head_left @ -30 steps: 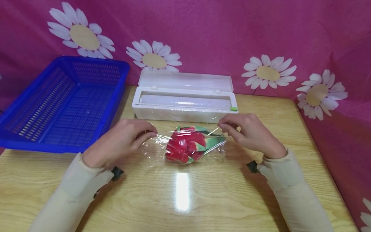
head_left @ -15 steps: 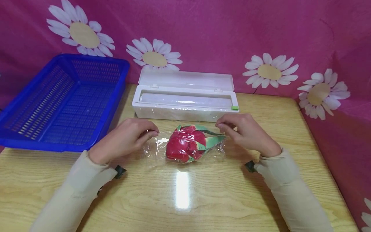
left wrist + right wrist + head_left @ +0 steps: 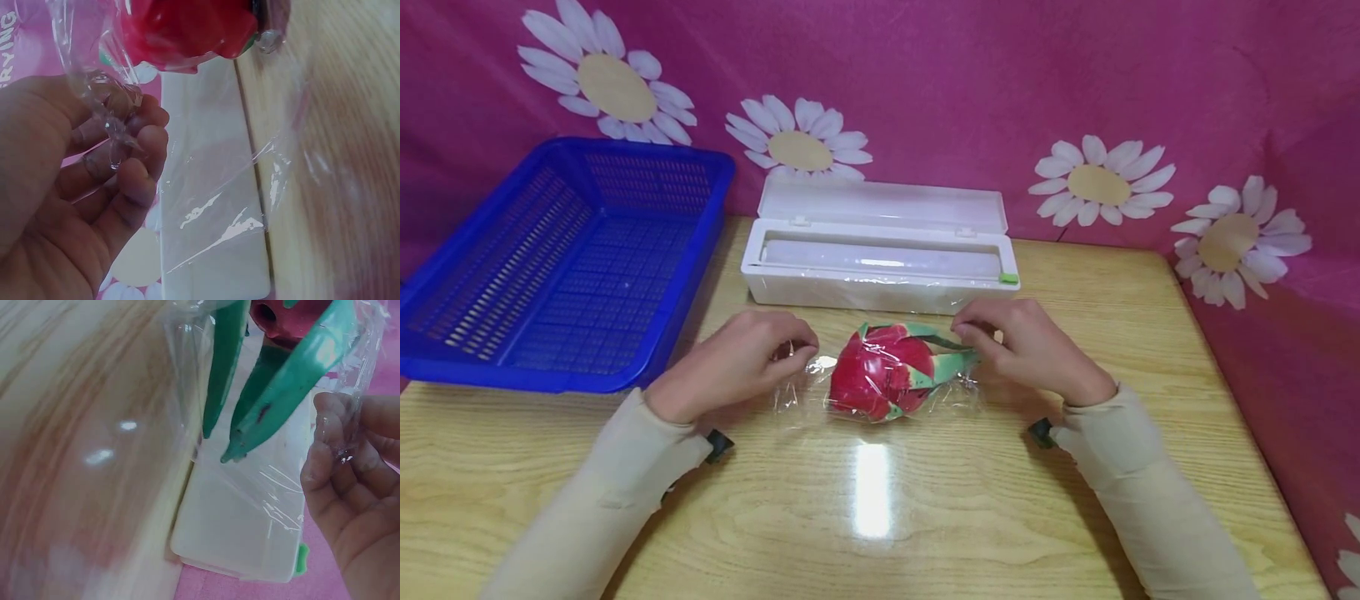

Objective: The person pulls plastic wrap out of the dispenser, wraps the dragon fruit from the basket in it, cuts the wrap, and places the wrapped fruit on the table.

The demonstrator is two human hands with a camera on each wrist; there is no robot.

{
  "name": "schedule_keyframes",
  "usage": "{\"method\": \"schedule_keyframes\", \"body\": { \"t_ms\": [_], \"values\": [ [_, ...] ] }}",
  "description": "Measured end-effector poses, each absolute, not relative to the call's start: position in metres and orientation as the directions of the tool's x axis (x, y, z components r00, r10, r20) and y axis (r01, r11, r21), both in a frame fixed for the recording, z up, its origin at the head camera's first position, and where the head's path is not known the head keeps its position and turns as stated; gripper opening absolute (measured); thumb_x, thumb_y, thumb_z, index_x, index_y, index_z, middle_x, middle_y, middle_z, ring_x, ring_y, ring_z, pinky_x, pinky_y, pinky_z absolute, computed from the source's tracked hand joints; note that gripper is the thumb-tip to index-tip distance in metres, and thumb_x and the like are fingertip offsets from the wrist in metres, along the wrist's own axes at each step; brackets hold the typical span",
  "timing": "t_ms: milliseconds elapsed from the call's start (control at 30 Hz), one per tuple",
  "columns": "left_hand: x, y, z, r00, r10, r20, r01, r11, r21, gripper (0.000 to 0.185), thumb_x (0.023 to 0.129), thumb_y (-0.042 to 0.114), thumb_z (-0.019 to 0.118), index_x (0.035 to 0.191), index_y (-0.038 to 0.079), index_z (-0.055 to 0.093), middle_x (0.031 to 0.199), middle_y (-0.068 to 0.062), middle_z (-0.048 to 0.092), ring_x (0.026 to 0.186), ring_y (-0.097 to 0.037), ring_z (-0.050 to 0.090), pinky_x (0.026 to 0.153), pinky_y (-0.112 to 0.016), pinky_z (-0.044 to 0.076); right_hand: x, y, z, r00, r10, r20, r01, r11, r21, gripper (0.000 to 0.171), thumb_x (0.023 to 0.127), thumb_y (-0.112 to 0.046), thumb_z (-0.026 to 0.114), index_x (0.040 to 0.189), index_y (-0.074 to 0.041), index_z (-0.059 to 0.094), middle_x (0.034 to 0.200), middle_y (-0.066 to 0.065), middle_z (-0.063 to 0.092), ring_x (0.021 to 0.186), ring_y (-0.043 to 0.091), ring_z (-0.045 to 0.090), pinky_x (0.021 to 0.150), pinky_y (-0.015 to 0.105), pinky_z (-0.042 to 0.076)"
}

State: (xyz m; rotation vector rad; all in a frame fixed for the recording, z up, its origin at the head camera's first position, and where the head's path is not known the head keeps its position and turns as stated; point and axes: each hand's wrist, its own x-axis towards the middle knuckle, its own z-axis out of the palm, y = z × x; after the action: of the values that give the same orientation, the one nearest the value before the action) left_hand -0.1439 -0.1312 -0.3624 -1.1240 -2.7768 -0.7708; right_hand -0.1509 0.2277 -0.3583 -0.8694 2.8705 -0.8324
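A red toy dragon fruit [image 3: 883, 372] with green leaves [image 3: 282, 387] lies on the wooden table [image 3: 880, 517], under a sheet of clear cling film [image 3: 797, 392]. My left hand [image 3: 737, 362] pinches the film's left edge [image 3: 112, 103] between curled fingers. At the fruit's green end, my right hand [image 3: 1026, 346] pinches the film's right edge [image 3: 340, 434]. The red fruit [image 3: 187, 31] fills the top of the left wrist view.
An open white cling film dispenser [image 3: 880, 258] with a green slider [image 3: 1008, 278] stands just behind the fruit. A blue slotted basket [image 3: 561, 258] sits at the table's left. Pink daisy cloth hangs behind and to the right.
Both hands have drawn the film's edges inward and down toward the fruit. The film now lies closer round it.
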Motion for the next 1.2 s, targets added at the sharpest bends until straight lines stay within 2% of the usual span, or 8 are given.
{"method": "schedule_keyframes", "body": {
  "t_ms": [267, 400, 567, 733, 833, 933, 1033, 1200],
  "values": [
    [-0.142, -0.126, -0.367, -0.762, 0.625, 0.168, 0.622, 0.636, 0.456, 0.013, 0.099, 0.017, 0.066, 0.100, 0.009, 0.077, 0.088, 0.000, 0.074, 0.078, -0.009, 0.063, 0.076, -0.032, 0.058, -0.151, 0.224, -0.363, -0.840, -0.529, 0.122, -0.513, 0.701, -0.496, 0.008, 0.098, -0.016, 0.071, 0.105, -0.015, 0.075, 0.093, -0.002, 0.074, 0.079, 0.011, 0.060, 0.074, 0.030, 0.057],
    [-0.141, -0.123, -0.368, -0.763, 0.624, 0.169, 0.624, 0.643, 0.444, 0.013, 0.099, 0.018, 0.067, 0.100, 0.010, 0.077, 0.090, 0.000, 0.075, 0.080, -0.010, 0.067, 0.077, -0.034, 0.060, -0.151, 0.221, -0.366, -0.836, -0.534, 0.125, -0.520, 0.698, -0.493, 0.007, 0.098, -0.017, 0.070, 0.103, -0.015, 0.075, 0.090, -0.004, 0.072, 0.078, 0.011, 0.060, 0.073, 0.035, 0.059],
    [-0.140, -0.120, -0.370, -0.765, 0.622, 0.164, 0.627, 0.664, 0.408, 0.015, 0.099, 0.022, 0.069, 0.102, 0.011, 0.078, 0.098, -0.001, 0.077, 0.089, -0.016, 0.071, 0.084, -0.037, 0.061, -0.151, 0.219, -0.370, -0.834, -0.536, 0.129, -0.527, 0.706, -0.474, 0.008, 0.098, -0.018, 0.071, 0.104, -0.014, 0.076, 0.092, -0.004, 0.073, 0.080, 0.010, 0.060, 0.074, 0.032, 0.059],
    [-0.139, -0.116, -0.371, -0.759, 0.628, 0.170, 0.637, 0.663, 0.394, 0.017, 0.099, 0.023, 0.068, 0.103, 0.011, 0.079, 0.100, -0.001, 0.076, 0.090, -0.016, 0.070, 0.083, -0.037, 0.061, -0.150, 0.218, -0.372, -0.848, -0.515, 0.126, -0.510, 0.725, -0.463, 0.012, 0.098, -0.020, 0.072, 0.107, -0.015, 0.076, 0.096, -0.002, 0.074, 0.084, 0.011, 0.062, 0.076, 0.031, 0.058],
    [-0.139, -0.115, -0.374, -0.759, 0.628, 0.171, 0.636, 0.662, 0.396, 0.017, 0.099, 0.023, 0.068, 0.104, 0.011, 0.079, 0.101, -0.002, 0.076, 0.091, -0.015, 0.070, 0.083, -0.036, 0.062, -0.150, 0.217, -0.373, -0.852, -0.488, 0.187, -0.516, 0.728, -0.451, 0.016, 0.094, -0.022, 0.077, 0.107, -0.013, 0.075, 0.100, 0.000, 0.072, 0.085, 0.015, 0.062, 0.074, 0.033, 0.058],
    [-0.138, -0.114, -0.375, -0.766, 0.621, 0.166, 0.628, 0.669, 0.397, 0.016, 0.099, 0.022, 0.069, 0.105, 0.011, 0.079, 0.102, -0.002, 0.076, 0.092, -0.015, 0.070, 0.084, -0.036, 0.061, -0.149, 0.215, -0.374, -0.842, -0.457, 0.288, -0.540, 0.725, -0.428, 0.026, 0.086, -0.024, 0.086, 0.105, -0.010, 0.074, 0.103, 0.003, 0.066, 0.092, 0.017, 0.059, 0.075, 0.033, 0.055],
    [-0.137, -0.113, -0.376, -0.779, 0.606, 0.159, 0.612, 0.683, 0.398, 0.016, 0.098, 0.022, 0.069, 0.106, 0.011, 0.079, 0.104, -0.003, 0.077, 0.096, -0.017, 0.070, 0.086, -0.037, 0.061, -0.148, 0.213, -0.374, -0.816, -0.447, 0.367, -0.571, 0.724, -0.388, 0.032, 0.079, -0.024, 0.091, 0.101, -0.007, 0.074, 0.100, 0.006, 0.062, 0.094, 0.018, 0.054, 0.077, 0.034, 0.051],
    [-0.136, -0.112, -0.375, -0.787, 0.588, 0.187, 0.607, 0.685, 0.404, 0.016, 0.096, 0.022, 0.072, 0.107, 0.011, 0.076, 0.109, -0.004, 0.075, 0.107, -0.021, 0.067, 0.093, -0.039, 0.060, -0.146, 0.210, -0.374, -0.801, -0.465, 0.378, -0.586, 0.739, -0.332, 0.025, 0.081, -0.023, 0.090, 0.092, -0.008, 0.074, 0.092, 0.004, 0.067, 0.087, 0.016, 0.056, 0.073, 0.033, 0.054]
  ]
}}
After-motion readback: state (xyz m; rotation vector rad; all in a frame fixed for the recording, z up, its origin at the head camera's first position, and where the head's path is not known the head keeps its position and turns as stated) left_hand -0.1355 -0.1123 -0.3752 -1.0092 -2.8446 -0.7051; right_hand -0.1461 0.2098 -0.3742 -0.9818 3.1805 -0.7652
